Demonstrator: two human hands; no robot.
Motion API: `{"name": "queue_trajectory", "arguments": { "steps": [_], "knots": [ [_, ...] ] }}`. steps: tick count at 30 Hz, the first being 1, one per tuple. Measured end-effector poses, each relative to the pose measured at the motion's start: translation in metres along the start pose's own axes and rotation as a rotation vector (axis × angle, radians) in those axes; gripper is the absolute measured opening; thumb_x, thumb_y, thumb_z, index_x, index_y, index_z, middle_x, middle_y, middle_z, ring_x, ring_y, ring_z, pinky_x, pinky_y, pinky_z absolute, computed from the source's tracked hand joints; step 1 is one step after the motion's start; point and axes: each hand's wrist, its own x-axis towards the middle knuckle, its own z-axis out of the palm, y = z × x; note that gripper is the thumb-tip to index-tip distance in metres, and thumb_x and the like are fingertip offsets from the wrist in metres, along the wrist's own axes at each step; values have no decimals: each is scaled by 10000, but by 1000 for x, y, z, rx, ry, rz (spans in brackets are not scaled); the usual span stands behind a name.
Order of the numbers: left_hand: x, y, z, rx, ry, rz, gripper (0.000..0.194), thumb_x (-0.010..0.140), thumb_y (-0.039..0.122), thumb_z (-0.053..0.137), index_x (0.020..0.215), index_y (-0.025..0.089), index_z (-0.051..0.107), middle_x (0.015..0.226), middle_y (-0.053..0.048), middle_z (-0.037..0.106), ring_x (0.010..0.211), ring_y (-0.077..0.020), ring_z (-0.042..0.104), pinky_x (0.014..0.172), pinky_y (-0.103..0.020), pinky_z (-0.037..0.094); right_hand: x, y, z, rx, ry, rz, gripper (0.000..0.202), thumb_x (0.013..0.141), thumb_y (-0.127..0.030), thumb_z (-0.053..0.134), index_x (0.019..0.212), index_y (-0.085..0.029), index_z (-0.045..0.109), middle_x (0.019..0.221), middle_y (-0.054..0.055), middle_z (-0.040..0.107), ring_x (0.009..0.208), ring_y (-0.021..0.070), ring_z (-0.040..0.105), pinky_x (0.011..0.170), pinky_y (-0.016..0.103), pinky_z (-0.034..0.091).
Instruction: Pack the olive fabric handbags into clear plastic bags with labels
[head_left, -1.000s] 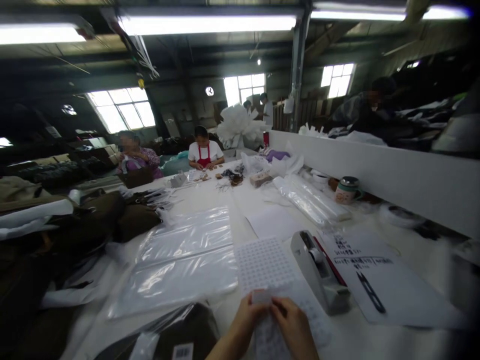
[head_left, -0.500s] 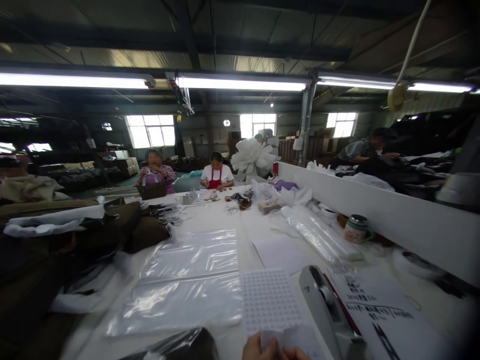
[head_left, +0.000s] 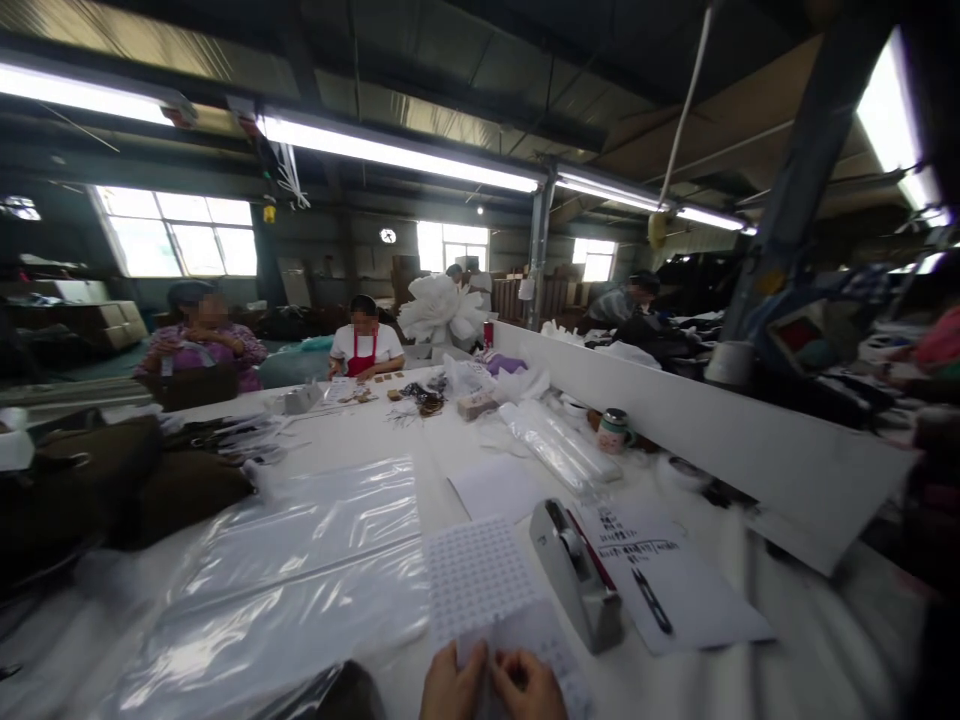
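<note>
At the bottom edge, my left hand (head_left: 453, 684) and my right hand (head_left: 528, 686) are close together, fingertips pinched on a thin white sheet (head_left: 525, 632). Behind it lies a printed sheet (head_left: 484, 572) with rows of small marks; whether the two are one piece I cannot tell. A grey tape dispenser (head_left: 574, 575) stands right of the printed sheet. Left of my hands are flat clear plastic bags (head_left: 300, 570), and a dark item in shiny plastic (head_left: 337, 695) is cut off by the bottom edge.
Black thread snips (head_left: 651, 600) lie on a handwritten paper (head_left: 697, 610). Beyond are rolled clear plastic (head_left: 559, 450), a lidded mug (head_left: 613, 432) and a white partition (head_left: 675, 400). Dark bags (head_left: 165, 480) are piled left. Across the table a person in a red apron (head_left: 365, 345) works.
The view has turned right, so the scene has slid left and more of the right side shows. Both hands are now more fully in view, still pinching the thin sheet.
</note>
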Motion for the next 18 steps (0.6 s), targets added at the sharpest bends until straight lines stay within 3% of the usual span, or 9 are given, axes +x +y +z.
{"name": "queue_trajectory", "arguments": {
  "steps": [3,6,9,12,15,18],
  "knots": [
    [-2,5,-8,40,84,-1,415,788,362,427,1025,72,607,1051,-151,672,1023,-263,609,919,-361,444,-8,-12,-4,53,-10,11,367,536,-517,700,531,-178,559,778,94,676,808,256,603,777,313,438],
    [-25,26,-24,150,274,161,500,781,344,468,1184,51,503,1224,-180,564,1164,-275,513,996,-434,392,-16,-26,-7,120,-34,38,394,549,-533,699,562,-168,551,655,47,614,680,199,571,702,305,453],
    [-75,53,-51,295,299,485,356,808,304,492,1128,165,561,1238,-128,553,1180,-257,493,992,-459,409,-27,-44,-3,192,-77,77,406,602,-553,658,627,-172,518,588,-7,524,587,142,512,607,270,449],
    [-138,66,-76,442,260,777,195,804,211,514,960,227,630,1133,-77,618,1101,-220,542,923,-382,479,-43,-66,12,229,-170,98,389,612,-522,667,661,-178,491,589,-32,490,570,107,478,575,228,428],
    [-190,53,-91,512,359,939,136,777,194,547,877,212,639,1006,-42,669,1015,-195,574,899,-316,491,-59,-91,40,215,-333,121,387,637,-511,675,671,-186,468,513,-74,405,465,67,376,462,187,334],
    [-229,24,-108,553,483,903,133,792,240,540,868,207,644,973,-28,676,997,-192,572,900,-311,482,-73,-116,82,165,-546,138,387,665,-514,679,713,-182,486,462,-100,343,387,47,269,382,189,205]
  ]
}}
